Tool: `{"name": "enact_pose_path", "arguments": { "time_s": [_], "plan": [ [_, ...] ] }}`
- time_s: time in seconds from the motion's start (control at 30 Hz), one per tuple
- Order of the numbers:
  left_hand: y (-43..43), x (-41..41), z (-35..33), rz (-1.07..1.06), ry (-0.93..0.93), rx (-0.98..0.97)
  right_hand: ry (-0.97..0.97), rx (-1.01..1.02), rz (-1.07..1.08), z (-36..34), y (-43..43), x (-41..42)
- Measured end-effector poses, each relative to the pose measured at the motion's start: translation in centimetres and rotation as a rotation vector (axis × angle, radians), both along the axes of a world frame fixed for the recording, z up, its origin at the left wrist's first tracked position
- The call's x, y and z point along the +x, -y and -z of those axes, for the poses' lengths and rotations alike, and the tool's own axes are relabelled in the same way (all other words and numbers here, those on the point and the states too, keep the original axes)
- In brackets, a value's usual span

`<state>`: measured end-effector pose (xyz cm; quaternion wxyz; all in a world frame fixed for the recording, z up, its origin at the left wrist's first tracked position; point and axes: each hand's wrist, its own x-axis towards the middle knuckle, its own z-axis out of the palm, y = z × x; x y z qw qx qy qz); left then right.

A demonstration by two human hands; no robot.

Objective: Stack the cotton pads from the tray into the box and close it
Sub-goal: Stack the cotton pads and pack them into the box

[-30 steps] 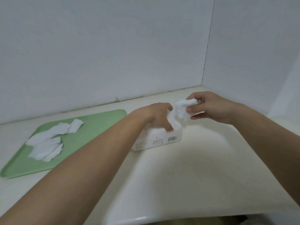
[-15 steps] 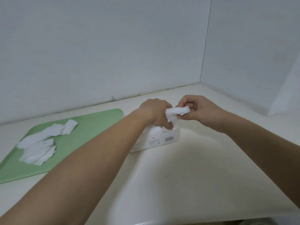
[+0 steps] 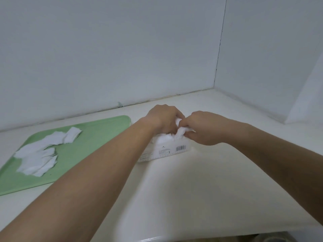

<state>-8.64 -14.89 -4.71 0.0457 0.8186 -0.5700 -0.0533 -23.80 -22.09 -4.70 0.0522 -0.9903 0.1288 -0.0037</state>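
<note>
I find both hands together over the box [image 3: 167, 151], hiding its opening. The right hand [image 3: 204, 130] pinches a wad of pads [image 3: 180, 134]. The left hand [image 3: 164, 119] hides its own fingers, so I cannot tell its grip. Loose pads [image 3: 40, 154] lie on the tray [image 3: 97, 137], which is cut off at the left edge. Bare counter [image 3: 192, 189] lies nearside.

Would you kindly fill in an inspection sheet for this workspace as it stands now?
Surface: cream table, smooth.
Job's things: green tray at the left carries loose cotton pads; white box stands to its right, its top covered by both hands.
Clutter: nothing seen.
Grippers: right hand pinches a pad bundle over the box; left hand curls at the box top, its grip hidden.
Cables: nothing seen.
Surroundings: plain white walls meeting in a corner behind the table.
</note>
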Motion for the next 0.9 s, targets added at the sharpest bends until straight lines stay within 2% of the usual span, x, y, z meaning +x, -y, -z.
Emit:
{"name": "enact_pose_path", "arguments": {
  "time_s": [0.1,0.27,0.4,0.53,0.63,0.77,0.83,0.9],
  "plan": [
    [0.2,0.1,0.2,0.016,0.036,0.013,-0.183,-0.021,0.030,-1.2,-0.7,1.2],
    [0.2,0.5,0.6,-0.005,0.036,-0.009,-0.325,0.007,0.024,-1.7,-0.7,2.1],
    [-0.4,0.8,0.4,0.003,-0.106,0.032,-0.094,0.137,0.027,-1.2,0.1,1.6],
    [-1.5,1.8,0.1,0.020,-0.315,-0.002,0.069,0.138,0.107,-1.1,0.2,1.3],
    [-3.1,2.2,-0.2,-0.011,-0.422,-0.137,0.042,0.088,0.141,-1.3,-0.3,1.5],
    [-6.7,3.9,-0.7,-0.047,-0.433,-0.383,-0.048,-0.074,0.159,-2.7,-1.4,2.4],
    [-9.4,5.1,-0.8,-0.093,-0.428,-0.475,0.020,-0.127,0.158,-3.7,-2.4,3.4],
    [-12.3,6.5,-0.8,-0.172,-0.415,-0.566,0.109,-0.069,0.138,-4.5,-3.9,4.7]
  ]
}}
